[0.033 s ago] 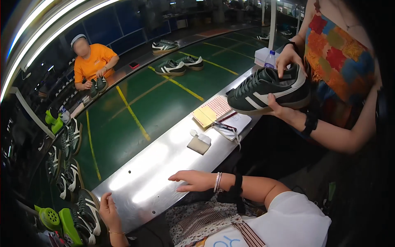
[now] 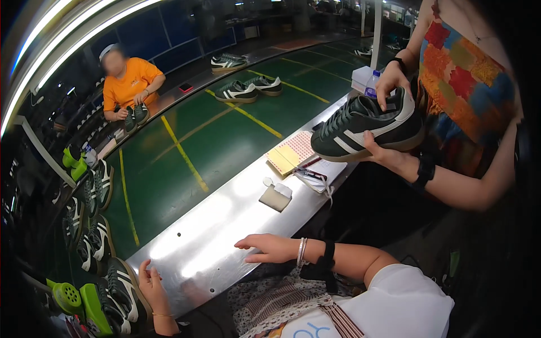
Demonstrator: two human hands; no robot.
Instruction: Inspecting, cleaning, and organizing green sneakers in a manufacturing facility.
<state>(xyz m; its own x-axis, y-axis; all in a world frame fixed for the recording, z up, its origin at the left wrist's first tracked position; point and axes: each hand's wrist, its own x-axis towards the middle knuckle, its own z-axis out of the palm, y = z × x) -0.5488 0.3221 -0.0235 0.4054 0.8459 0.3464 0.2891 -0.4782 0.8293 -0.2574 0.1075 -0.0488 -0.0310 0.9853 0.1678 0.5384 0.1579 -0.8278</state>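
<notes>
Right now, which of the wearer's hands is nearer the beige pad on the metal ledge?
Right. The right hand is nearer the wearer than the beige pad, not touching it; the left hand is well off to its left, by a dark green shoe.

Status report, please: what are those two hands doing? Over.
Left hand looks empty, beside dark shoe. Right hand empty, over metal bench. Nearby co-worker holding another shoe.

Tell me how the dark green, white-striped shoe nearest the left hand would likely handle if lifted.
The dark green, white-striped shoe will probably flex somewhat at its laced upper. Its thick tan sole looks firmer, and its long, flat shape makes rolling unlikely.
</notes>
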